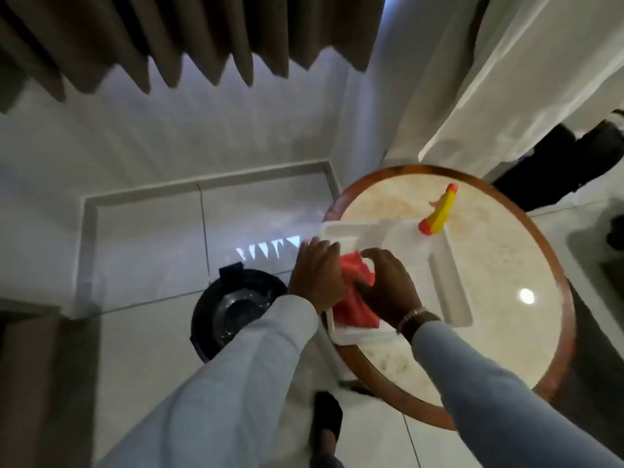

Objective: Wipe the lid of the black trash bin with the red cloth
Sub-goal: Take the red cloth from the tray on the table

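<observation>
Red cloth (354, 298) is gathered in the left compartment of a white tray (449, 285) at the left edge of a round table (506, 265). It is pinched by the right hand (388, 288), while the left hand (315, 271) is pressed against it, fingers loosely curled. The black trash bin (233, 309) is seen on the floor beside the table, its lid (243, 298) untouched.

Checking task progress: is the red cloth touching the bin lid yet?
No, the red cloth lies in the white tray on the table, under both hands, apart from the black trash bin.
</observation>
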A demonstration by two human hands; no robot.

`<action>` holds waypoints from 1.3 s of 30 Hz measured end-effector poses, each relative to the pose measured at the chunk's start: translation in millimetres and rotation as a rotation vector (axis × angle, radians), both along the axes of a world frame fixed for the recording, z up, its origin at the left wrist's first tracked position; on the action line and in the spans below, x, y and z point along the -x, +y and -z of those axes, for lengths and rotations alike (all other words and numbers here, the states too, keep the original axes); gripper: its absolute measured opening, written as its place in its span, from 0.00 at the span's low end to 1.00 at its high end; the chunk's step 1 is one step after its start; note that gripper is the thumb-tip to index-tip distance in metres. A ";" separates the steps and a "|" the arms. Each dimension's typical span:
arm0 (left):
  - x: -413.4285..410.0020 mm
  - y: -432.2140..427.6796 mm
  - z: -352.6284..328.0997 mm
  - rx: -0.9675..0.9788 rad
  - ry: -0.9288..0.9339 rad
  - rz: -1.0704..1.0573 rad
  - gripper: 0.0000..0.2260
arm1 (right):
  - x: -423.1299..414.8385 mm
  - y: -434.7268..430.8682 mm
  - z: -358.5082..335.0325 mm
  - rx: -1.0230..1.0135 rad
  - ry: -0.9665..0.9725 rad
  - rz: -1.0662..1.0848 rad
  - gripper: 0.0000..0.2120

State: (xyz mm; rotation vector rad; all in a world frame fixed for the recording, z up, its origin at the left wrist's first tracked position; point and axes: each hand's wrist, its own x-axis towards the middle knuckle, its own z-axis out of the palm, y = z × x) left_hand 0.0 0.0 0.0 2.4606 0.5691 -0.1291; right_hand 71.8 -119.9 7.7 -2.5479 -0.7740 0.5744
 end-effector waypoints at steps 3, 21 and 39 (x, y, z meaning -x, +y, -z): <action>-15.6 -9.3 34.6 -0.251 0.211 0.147 0.32 | -3.8 -9.0 42.4 0.102 0.051 0.089 0.23; -29.9 6.7 26.8 0.503 -0.290 -0.163 0.11 | 4.5 -23.0 30.6 -0.290 -0.007 0.351 0.30; 231.3 153.9 248.8 0.069 -0.249 -0.541 0.24 | 130.6 124.1 207.2 -0.195 0.239 0.080 0.24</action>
